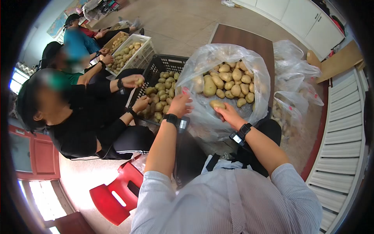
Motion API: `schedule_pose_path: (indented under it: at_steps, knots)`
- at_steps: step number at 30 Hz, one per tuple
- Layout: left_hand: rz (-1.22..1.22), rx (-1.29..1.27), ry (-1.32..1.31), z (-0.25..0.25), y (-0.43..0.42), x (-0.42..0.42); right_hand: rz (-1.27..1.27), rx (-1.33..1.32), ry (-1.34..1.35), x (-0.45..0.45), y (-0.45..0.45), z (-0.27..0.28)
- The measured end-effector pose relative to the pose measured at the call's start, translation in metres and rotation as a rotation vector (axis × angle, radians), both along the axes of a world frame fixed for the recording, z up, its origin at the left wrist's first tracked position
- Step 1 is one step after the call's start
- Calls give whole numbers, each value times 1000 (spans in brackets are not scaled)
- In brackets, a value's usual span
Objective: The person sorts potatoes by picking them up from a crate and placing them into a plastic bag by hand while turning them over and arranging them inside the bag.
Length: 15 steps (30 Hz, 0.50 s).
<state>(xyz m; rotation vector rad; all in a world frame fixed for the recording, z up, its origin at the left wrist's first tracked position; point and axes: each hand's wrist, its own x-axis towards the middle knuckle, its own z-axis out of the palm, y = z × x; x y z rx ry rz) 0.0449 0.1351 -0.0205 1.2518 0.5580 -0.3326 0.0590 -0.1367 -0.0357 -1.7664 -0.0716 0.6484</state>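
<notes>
My right hand [230, 116] is closed around a potato [216, 104], held over the near side of a large clear plastic bag [202, 111]. Inside the bag lies a heap of potatoes [233, 80] of mixed sizes. My left hand [180, 105] hovers by the bag's left edge with its fingers apart and nothing visible in it. Just left of that hand stands a black plastic crate [171, 59] with many potatoes [160, 93] in it. Each of my wrists wears a black strap with a small device.
Beside me on the left sits a person in black [83, 113], hands at the black crate. Beyond are more people, a white crate [145, 54] and a cardboard box. A brown board [241, 37] lies behind the bag. Plastic bags [296, 74] stand right; a red chair [117, 193] is lower left.
</notes>
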Motion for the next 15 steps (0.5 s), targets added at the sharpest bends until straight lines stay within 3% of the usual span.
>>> schedule_pose_path:
  at_steps: [8,10,15]
  knots:
    - [-295,8,38,29,-21,-7,108,282,229,-7,29,17]
    - [-482,-101,1,35,-23,-5,129,229,211,-6,32,20]
    - [-522,-122,-54,31,-22,-3,122,132,152,-9,37,22]
